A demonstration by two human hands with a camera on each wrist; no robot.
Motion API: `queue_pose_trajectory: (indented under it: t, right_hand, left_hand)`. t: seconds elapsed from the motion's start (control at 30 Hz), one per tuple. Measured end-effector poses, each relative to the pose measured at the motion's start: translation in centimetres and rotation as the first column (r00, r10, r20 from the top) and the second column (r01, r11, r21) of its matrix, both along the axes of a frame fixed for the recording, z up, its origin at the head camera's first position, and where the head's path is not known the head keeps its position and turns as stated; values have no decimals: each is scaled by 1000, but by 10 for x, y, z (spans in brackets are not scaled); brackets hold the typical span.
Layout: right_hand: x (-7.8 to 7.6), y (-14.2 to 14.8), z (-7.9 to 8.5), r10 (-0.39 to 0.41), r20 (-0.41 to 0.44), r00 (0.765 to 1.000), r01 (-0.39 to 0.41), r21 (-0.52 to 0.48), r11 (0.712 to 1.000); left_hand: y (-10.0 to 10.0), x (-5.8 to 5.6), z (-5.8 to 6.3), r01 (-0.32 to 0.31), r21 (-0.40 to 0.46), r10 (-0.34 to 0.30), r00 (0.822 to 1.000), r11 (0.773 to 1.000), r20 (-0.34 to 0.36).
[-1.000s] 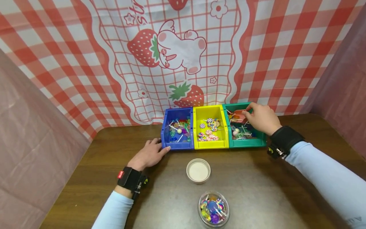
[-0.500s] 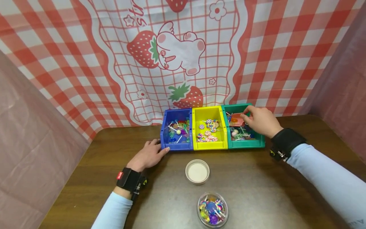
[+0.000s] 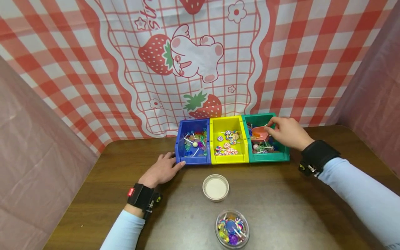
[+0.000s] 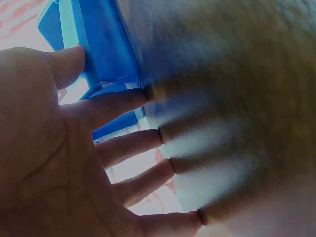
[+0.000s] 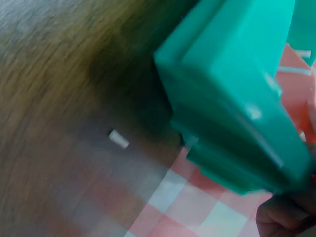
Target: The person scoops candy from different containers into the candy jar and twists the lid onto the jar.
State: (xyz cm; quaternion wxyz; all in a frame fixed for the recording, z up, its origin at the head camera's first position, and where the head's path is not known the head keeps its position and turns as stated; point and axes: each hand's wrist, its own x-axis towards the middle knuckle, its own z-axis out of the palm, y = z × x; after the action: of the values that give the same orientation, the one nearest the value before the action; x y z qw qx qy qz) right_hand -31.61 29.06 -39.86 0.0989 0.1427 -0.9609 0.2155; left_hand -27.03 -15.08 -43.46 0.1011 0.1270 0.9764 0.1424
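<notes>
My right hand (image 3: 289, 132) pinches a salmon-pink scoop (image 3: 260, 134) inside the green bin (image 3: 269, 158). Orange candy sits in the scoop, above small lollipops. In the right wrist view, the green bin's side wall (image 5: 222, 74) hides most of the scoop (image 5: 292, 89) and the hand is only partly seen. My left hand (image 3: 160, 170) is spread at the left end of the row, its thumb against the front corner of the blue bin (image 3: 195, 161). The left wrist view has the straight fingertips (image 4: 140, 97) touching the tabletop, the thumb on the blue wall (image 4: 106, 39).
Between the blue and green bins stands a yellow bin (image 3: 229, 159) with swirl lollipops. In front lie a round white lid-like dish (image 3: 215, 187) and a clear round jar (image 3: 217, 227) of mixed candies. A checked curtain (image 3: 300, 69) hangs behind the table (image 3: 109, 180).
My right hand has moved slightly right while the scoop has shifted lower over the candies in the green bin. The left hand has stayed at the blue bin.
</notes>
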Motion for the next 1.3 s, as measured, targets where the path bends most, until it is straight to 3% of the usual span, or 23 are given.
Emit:
queue_pose_trajectory:
  t: [0.27,0.47,0.6,0.83,1.3]
  right_hand:
    - [7,-14,-3,-20,-76,997,24,50,998]
    - [8,-10,-7,19,-131,991,-16,24,1000]
    - [7,-6,-6,27,-124,992,-29,-17,999]
    - [3,-10,-7,36,-115,993,-33,30,999]
    - [3,16,-6,8,-68,998,-18,-152,988]
  left_hand:
    - [-1,1,0,5,4,-5,1000,1000,7]
    - [-2,0,0,-1,4,1,1000,1000,6]
    - [-2,0,-1,-2,7,2,1000,1000,5]
    - [-1,0,-1,0,3,0,1000,1000,-8]
    - [-1,1,-2,-6,0,6,1000,1000,-11]
